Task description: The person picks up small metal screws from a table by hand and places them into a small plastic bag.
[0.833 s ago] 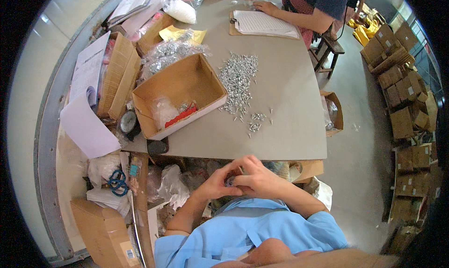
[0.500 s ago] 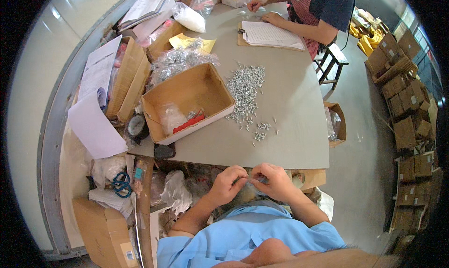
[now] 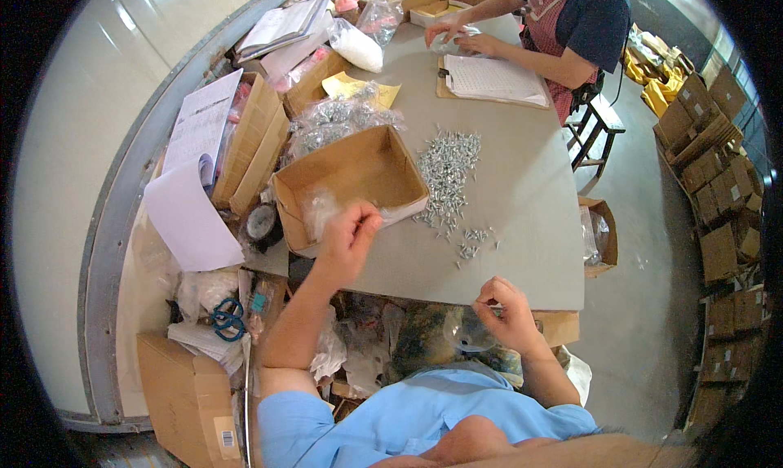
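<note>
My left hand is raised over the near edge of an open cardboard box. Its fingers are closed, and whatever they may hold is hidden. Inside the box, partly behind that hand, lie clear plastic bags. By the table's front edge, my right hand pinches a small clear plastic bag, which hangs to the left of the fingers above my lap. A loose pile of silvery screws spreads over the table to the right of the box, with a smaller cluster nearer me.
Filled clear bags lie behind the box. A clipboard with paper rests farther back, beside a co-worker's hands handling clear plastic. Teal-handled scissors sit at the lower left. An open carton stands right of the table.
My hands were together at the table's front edge and are now apart. The left moved up and left to the box; the right moved slightly right with the bag. The view shifted a little.
</note>
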The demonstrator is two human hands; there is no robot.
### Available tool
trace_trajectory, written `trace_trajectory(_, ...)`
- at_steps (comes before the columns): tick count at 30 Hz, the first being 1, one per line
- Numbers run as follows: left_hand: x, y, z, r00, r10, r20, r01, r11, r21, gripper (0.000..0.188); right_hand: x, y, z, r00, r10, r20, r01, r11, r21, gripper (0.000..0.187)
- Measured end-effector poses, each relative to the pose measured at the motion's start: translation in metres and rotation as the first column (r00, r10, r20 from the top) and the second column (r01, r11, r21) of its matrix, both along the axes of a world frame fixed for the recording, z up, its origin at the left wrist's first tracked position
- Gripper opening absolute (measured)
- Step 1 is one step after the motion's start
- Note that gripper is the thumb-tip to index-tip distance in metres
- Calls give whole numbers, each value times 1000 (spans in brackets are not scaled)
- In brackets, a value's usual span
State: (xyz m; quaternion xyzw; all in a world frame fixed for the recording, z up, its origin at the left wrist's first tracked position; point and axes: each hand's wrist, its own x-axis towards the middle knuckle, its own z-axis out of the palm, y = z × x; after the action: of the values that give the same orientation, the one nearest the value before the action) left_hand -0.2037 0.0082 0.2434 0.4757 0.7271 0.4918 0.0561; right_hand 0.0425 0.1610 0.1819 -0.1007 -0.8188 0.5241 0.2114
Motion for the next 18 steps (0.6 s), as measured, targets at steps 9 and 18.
trace_trajectory(9, 57, 21, -14, 896, -436, 82, 443, 883, -157, 11, -22, -8, 22, 977, -110, -181, 139, 978, 157, 21)
trace_trajectory(18, 66, 26, -30, 852, -510, 120, 523, 840, -142, 12, -16, -5, 8, 986, 78, -148, -56, 988, 144, 13)
